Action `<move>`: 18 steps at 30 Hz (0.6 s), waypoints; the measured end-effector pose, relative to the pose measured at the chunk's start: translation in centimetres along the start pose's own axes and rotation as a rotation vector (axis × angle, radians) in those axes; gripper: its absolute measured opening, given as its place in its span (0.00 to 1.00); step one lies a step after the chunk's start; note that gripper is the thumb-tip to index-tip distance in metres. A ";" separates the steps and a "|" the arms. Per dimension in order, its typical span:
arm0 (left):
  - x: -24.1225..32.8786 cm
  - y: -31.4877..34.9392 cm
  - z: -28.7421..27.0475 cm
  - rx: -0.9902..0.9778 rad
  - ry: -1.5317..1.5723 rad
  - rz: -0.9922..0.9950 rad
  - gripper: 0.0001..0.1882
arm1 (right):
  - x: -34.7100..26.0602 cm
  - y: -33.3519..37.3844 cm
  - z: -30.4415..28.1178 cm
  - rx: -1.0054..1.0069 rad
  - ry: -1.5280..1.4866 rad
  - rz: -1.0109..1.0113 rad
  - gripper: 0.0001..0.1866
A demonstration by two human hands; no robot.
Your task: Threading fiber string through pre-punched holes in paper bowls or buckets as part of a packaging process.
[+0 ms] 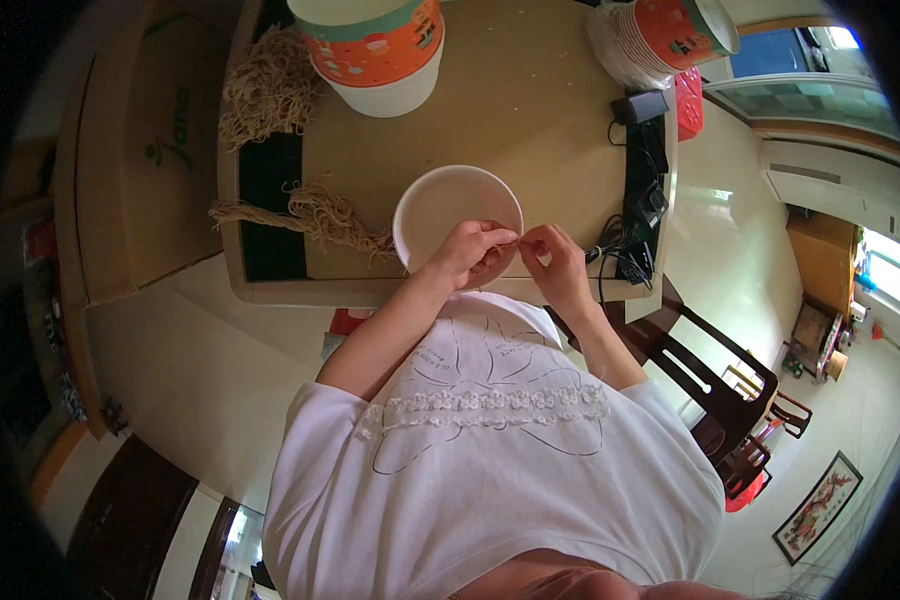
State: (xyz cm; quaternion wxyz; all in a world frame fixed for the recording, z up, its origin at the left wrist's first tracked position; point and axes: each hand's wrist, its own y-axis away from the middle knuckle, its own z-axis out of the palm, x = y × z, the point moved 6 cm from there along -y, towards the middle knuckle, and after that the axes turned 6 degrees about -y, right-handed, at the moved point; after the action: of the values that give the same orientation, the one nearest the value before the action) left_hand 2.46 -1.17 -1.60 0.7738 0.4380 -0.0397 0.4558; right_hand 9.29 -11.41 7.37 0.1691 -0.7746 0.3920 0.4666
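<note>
My left hand (475,252) and my right hand (555,265) meet fingertip to fingertip over the near right rim of a white round bowl (435,205). Both are closed in a pinch; whatever lies between the fingertips is too small to make out. Beside the bowl, on the left, lies a bundle of beige string (320,215), its loose end reaching toward the rim. A bigger tangle of the same string (270,90) rests farther back on the left.
On the brown tabletop (510,110) stand orange-and-green paper tubs (380,60) at the back. Paper bowls in plastic wrap (655,40) lie at the back right. A black power adapter (638,106) and cables (625,250) line the right edge. A cardboard box (150,170) stands left, a dark chair (705,370) right.
</note>
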 end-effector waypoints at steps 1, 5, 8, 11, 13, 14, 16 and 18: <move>0.1 0.0 -0.1 0.022 -0.012 0.003 0.06 | -0.1 0.0 -0.1 0.000 -0.002 -0.004 0.08; 0.2 0.3 -0.2 0.053 -0.039 -0.012 0.06 | 0.0 0.2 -0.2 0.059 -0.086 0.063 0.08; 0.1 0.3 -0.2 0.026 -0.029 -0.005 0.06 | 0.0 0.1 -0.1 0.026 -0.101 0.062 0.08; 0.0 0.1 -0.3 0.028 -0.026 0.008 0.06 | -0.3 0.0 -0.1 0.016 -0.074 0.018 0.08; -0.3 0.0 -0.4 0.025 -0.018 0.005 0.06 | -0.3 0.1 -0.1 0.014 -0.049 0.020 0.07; -0.4 -0.1 -0.5 0.025 -0.019 0.006 0.06 | -0.2 0.1 -0.2 0.013 -0.024 0.022 0.07; -0.5 0.0 -0.5 0.003 0.009 0.002 0.06 | -0.4 0.0 -0.1 0.014 -0.031 0.024 0.07; -0.4 0.0 -0.4 0.035 -0.065 0.034 0.05 | -0.5 0.0 -0.2 0.015 -0.038 0.025 0.07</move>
State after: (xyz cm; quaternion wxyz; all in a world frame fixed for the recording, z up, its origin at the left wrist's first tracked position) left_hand 2.08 -1.09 -2.01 0.7566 0.4652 -0.0644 0.4549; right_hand 9.28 -11.28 7.84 0.1762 -0.7594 0.4019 0.4804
